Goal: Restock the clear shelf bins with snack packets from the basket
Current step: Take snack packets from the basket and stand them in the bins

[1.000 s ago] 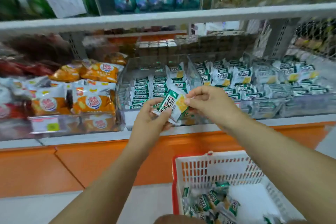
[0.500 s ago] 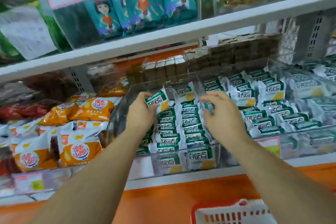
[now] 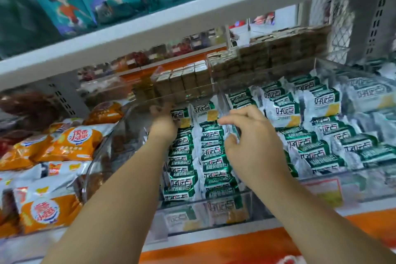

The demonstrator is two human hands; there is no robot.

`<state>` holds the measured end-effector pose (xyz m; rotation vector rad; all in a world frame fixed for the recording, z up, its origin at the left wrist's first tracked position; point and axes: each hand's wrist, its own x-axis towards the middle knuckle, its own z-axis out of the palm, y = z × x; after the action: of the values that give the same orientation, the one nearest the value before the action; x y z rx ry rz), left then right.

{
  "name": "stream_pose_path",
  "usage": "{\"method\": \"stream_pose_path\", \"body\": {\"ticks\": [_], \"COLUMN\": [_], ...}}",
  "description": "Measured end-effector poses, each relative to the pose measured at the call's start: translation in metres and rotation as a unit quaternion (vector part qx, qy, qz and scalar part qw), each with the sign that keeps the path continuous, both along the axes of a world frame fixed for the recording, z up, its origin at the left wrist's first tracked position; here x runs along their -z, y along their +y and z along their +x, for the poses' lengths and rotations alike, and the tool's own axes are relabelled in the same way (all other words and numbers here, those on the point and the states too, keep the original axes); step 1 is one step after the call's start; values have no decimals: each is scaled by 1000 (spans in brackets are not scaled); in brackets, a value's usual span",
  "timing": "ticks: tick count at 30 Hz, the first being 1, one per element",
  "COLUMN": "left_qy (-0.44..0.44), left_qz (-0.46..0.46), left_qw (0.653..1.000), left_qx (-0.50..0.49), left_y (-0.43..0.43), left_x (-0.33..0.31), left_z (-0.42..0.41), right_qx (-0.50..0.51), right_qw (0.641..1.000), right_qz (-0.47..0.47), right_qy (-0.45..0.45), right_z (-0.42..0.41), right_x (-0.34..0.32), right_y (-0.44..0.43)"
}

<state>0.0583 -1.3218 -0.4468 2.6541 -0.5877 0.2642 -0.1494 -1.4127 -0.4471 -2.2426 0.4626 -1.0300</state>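
Centre of frame: clear bin (image 3: 102, 156), two rows of green pkts running from lower centre up toward the back wall.

- L hand (image 3: 162, 127) is reached deep into the bin, at the far end of the left row (image 3: 182, 169). Its fingers (image 3: 157, 111) are curled at the rear packet (image 3: 180, 116). Reads as a grasp on that pkt's left edge, though blur softens the contact.
- Rear packet stands upright, face to camera, long axis across the bin (left-right in frame). It lies just right of the L fingers and touches the last pkt of the row in front of it. A twin pkt (image 3: 206, 111) stands beside it at the head of the right row (image 3: 214, 152).
- R hand (image 3: 250, 146) is lower and right of centre, over the right row and the bin's right wall. Fingers loosely spread, pointing left. Thumb (image 3: 230, 142) sits near a silver pkt edge. Can't tell if it pinches anything or only steadies.
- L hand is the nearer one to the rear packet, R is well short of it.

Judgement: placing step, near done for this pkt. Next move prob. hinges on the pkt staying upright and square to the row as the L fingers let go leftward. Risk: it tips back into the gap by the back wall.

Surroundings: orange pkts (image 3: 79, 141) at left, more green pkts (image 3: 310, 135) in the bin at right, white shelf (image 3: 192, 21) above. Basket not clearly in frame.
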Motion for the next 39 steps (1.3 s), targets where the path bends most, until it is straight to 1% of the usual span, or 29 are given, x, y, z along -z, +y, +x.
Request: {"method": "stream_pose_path", "body": {"ticks": [2, 4, 6, 8, 9, 11, 13, 14, 16, 17, 19, 21, 23, 25, 27, 28, 30, 32, 34, 35, 37, 38, 39], "left_qy": [-26, -24, -9, -17, -25, -39, -63, -81, -104, -105, -95, -73, -51, 9, 92, 108, 119, 142, 142, 133, 123, 118, 116], "left_qz": [1, 23, 49, 41, 20, -54, -132, -164, -216, -228, -223, -204, -170, -76, 46, 95, 140, 134, 90, 68, 47, 36, 25], "left_qw": [999, 998, 998, 999, 999, 998, 986, 976, 955, 947, 938, 939, 945, 955, 953, 948, 943, 943, 947, 949, 951, 952, 952], "left_qx": [-23, -44, -45, -29, -17, 20, 84, 117, 174, 201, 247, 269, 274, 286, 287, 283, 277, 269, 273, 277, 280, 282, 282], "left_y": [-2, -1, 1, 7, 11, 23, 41, 50, 72, 81, 97, 110, 120, 124, 127, 128, 129, 129, 129, 129, 129, 130, 130], "left_x": [2, 1, -5, -11, -15, -20, -19, -15, -6, 0, 18, 45, 75, 104, 129, 139, 158, 178, 197, 205, 216, 220, 224], "left_z": [-2, -6, -15, -31, -44, -79, -119, -139, -177, -193, -218, -235, -245, -251, -256, -257, -261, -262, -261, -261, -261, -261, -260], "right_qx": [2, 1, 1, -5, -9, -13, -15, -23, -62, -85, -128, -173, -199, -193, -192, -197, -207, -201, -186, -179, -175, -170, -158], "right_qw": [1000, 1000, 1000, 1000, 1000, 1000, 999, 998, 984, 974, 956, 946, 946, 944, 921, 906, 868, 836, 805, 795, 790, 796, 800], "right_qz": [0, -6, -21, -27, -20, -9, -19, -48, -144, -189, -252, -272, -249, -193, -136, -103, -35, 1, 31, 50, 82, 84, 66], "right_qy": [-1, -7, -10, -10, -8, -2, -21, -43, -84, -95, -78, -23, 59, 188, 309, 360, 450, 510, 562, 577, 581, 575, 574], "right_z": [-1, -1, -3, -5, -7, -12, -19, -23, -37, -48, -76, -106, -131, -148, -157, -161, -167, -173, -177, -180, -182, -182, -180], "right_x": [0, 1, 2, 2, 1, 1, -1, -3, -2, 1, 14, 38, 64, 83, 101, 113, 141, 171, 204, 220, 248, 259, 269], "right_y": [0, 0, 0, 0, 1, 3, 10, 15, 26, 31, 38, 39, 33, 23, 13, 8, 1, -5, -9, -9, -9, -10, -12]}}
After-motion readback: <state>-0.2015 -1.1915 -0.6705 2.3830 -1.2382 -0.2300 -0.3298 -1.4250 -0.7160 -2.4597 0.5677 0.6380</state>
